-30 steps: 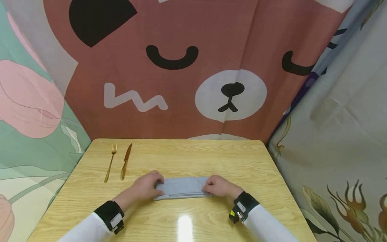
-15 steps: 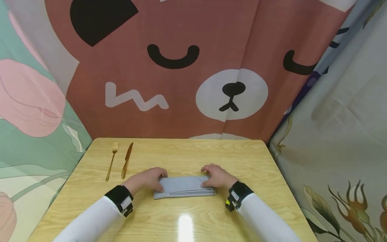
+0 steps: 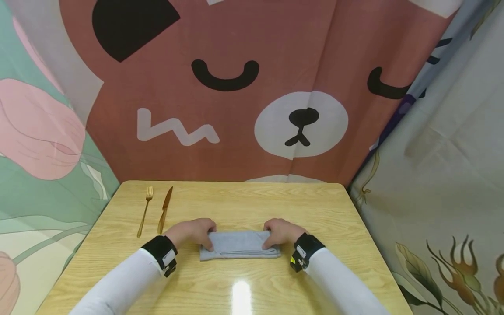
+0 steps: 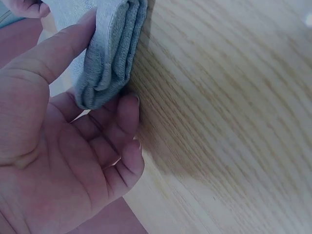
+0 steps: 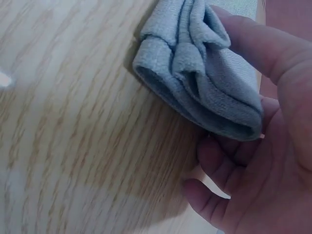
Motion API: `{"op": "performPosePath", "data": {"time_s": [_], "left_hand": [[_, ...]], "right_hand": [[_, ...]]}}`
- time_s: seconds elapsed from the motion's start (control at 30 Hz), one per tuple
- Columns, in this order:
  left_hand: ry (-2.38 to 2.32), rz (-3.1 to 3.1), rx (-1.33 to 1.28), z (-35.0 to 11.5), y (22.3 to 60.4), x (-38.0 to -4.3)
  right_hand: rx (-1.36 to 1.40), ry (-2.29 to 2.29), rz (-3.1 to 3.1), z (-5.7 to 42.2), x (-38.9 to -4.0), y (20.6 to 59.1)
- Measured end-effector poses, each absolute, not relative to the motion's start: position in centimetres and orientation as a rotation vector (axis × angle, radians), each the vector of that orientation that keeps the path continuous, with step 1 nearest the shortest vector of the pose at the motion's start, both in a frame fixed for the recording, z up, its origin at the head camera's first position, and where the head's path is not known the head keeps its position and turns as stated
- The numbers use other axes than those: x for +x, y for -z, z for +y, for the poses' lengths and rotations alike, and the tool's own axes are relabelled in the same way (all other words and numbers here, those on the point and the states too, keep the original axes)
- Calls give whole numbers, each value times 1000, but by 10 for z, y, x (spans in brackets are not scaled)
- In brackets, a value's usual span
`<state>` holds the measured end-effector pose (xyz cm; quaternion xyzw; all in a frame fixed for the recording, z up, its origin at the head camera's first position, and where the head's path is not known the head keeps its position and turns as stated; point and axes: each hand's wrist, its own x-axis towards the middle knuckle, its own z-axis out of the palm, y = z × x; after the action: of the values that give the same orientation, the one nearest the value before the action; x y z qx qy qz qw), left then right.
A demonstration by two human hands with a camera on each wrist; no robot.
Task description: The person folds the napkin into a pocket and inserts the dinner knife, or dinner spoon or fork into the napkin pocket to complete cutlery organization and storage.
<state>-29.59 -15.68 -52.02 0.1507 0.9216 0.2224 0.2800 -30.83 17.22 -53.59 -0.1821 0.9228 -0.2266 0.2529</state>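
A grey-blue cloth (image 3: 239,243), folded into a long flat strip with several layers, lies crosswise on the wooden table. My left hand (image 3: 194,232) holds its left end. In the left wrist view the thumb lies over the cloth (image 4: 105,58) and the other fingers curl at its end and underside. At the opposite end my right hand (image 3: 284,232) grips likewise, thumb on top. Beneath the right end of the cloth (image 5: 195,73), the right wrist view shows curled fingers, and its open fold edges face the camera. Some fingertips are hidden behind the cloth.
On the table (image 3: 252,205), a gold fork (image 3: 145,212) and a gold knife (image 3: 165,210) lie at the left, the knife close to my left hand. A bear-print curtain (image 3: 236,131) hangs right behind the far edge, with patterned curtains on both sides.
Both hands have moved slightly away from me along the cloth's ends. My right hand has opened from a pinch at the near corner and now grips the right end. The cloth has barely moved.
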Motion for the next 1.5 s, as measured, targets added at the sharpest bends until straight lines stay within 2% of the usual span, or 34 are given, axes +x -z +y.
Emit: {"op": "performPosePath", "data": {"time_s": [0.5, 0.7, 0.9, 1.1, 1.3, 1.5], "left_hand": [[-607, 2461, 429, -162, 520, -291], [-550, 2616, 706, -164, 515, -285], [-210, 2966, 1081, -160, 524, -286], [143, 3175, 1344, -160, 545, -281], [87, 3143, 1425, -167, 557, -268], [15, 3037, 1379, -171, 560, -262]], "right_hand": [[-619, 679, 2483, 187, -301, 528], [-792, 639, 2685, 196, -295, 525], [-997, 191, 3089, 194, -294, 529], [-1125, -84, 3131, 187, -286, 540], [-1196, -99, 3036, 183, -275, 547], [-1163, -29, 2916, 184, -269, 545]]}}
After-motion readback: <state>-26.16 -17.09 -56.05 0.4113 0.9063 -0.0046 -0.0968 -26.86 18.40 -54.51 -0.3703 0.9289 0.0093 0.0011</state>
